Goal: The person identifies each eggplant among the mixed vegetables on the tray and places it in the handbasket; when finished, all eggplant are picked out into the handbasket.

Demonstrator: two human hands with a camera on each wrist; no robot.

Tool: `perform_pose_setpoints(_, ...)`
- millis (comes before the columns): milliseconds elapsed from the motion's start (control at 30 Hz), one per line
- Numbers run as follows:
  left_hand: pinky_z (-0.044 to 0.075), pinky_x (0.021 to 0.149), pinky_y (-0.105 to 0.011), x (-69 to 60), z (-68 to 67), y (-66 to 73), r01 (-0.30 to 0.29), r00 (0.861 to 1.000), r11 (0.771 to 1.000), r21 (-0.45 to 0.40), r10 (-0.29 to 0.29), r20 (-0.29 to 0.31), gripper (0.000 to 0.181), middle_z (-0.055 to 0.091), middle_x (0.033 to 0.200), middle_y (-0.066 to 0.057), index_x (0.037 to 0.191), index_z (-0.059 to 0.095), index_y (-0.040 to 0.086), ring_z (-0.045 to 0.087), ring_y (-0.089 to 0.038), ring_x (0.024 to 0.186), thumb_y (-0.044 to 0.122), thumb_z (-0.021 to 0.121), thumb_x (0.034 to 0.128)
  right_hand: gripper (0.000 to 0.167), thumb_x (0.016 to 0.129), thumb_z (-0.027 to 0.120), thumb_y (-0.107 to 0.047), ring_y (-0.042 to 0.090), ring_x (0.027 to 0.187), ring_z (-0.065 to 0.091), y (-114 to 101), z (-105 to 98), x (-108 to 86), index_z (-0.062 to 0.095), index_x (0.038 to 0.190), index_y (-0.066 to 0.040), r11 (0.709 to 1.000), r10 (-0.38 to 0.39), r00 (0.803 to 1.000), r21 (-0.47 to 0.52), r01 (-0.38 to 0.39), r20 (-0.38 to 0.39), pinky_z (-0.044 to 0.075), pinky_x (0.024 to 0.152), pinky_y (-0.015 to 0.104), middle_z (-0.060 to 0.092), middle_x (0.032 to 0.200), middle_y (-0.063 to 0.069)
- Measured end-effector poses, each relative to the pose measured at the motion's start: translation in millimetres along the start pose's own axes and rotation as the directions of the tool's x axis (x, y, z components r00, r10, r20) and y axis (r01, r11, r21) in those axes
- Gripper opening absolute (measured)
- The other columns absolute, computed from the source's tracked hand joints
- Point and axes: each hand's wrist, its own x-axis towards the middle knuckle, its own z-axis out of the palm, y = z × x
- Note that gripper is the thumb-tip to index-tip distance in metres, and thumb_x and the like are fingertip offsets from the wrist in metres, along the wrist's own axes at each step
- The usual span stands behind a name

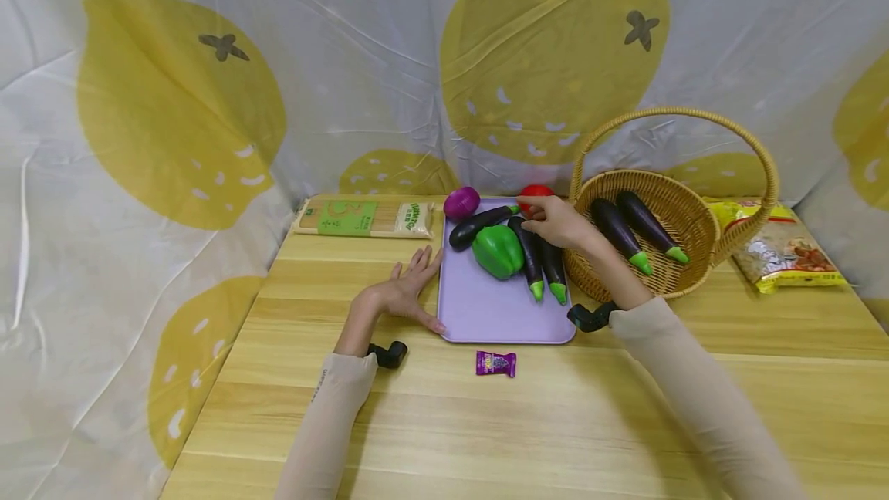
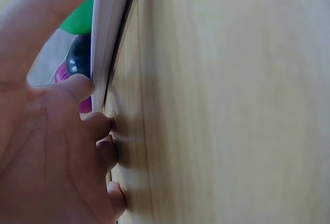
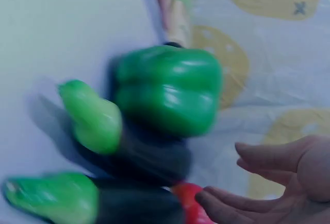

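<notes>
Only the right wrist view clearly shows the right hand [image 3: 308, 193] with wide grip, near a part-hidden red item [image 3: 188, 201]. The left hand [image 1: 404, 293], spread, touches the tray's [image 1: 503, 322] left edge.

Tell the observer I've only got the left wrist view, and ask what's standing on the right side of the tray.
Observer: A basket stands there, its tall handle arching up.
Operator: Can you see anything inside it?
Observer: Yes, two eggplants lie in it, green ends toward the person.
Operator: And is the right hand holding something?
Observer: Not that I can see; in the right wrist view, nothing shows between its thumb and fingers.
</notes>
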Motion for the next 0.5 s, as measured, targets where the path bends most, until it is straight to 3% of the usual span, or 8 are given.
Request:
perform_pose_setpoints(300,-0.013,0.130,-0.059,-0.5,0.0,0.1,0.005,1.000,1.000,-0.002,-0.005,0.003,0.140,-0.023,0.172,-0.013,0.166,-0.012,0.018,-0.023,-0.030,0.160,0.051,0.090,0.0754,0.052,0.097,0.056,-0.002,0.043,0.119,0.059,3.4,23.9,13.7,0.052,0.149,0.003,0.992,0.064,0.994,-0.104,-0.073,-0.087,0.049,0.107,0.056,0.058,0.143,0.033)
perform_pose_setpoints(500,-0.013,0.130,-0.059,0.0,0.1,-1.2,-0.001,1.000,1.000,-0.008,0.001,-0.002,0.141,-0.023,0.172,-0.013,0.166,-0.011,0.018,-0.023,-0.030,0.160,0.051,0.090,0.0751,0.047,0.097,0.061,-0.005,0.053,0.137,0.049,0.3,34.1,14.5,0.058,0.144,0.003,0.982,0.080,0.988,-0.159,-0.101,-0.133,0.038,0.119,0.061,0.056,0.148,0.028)
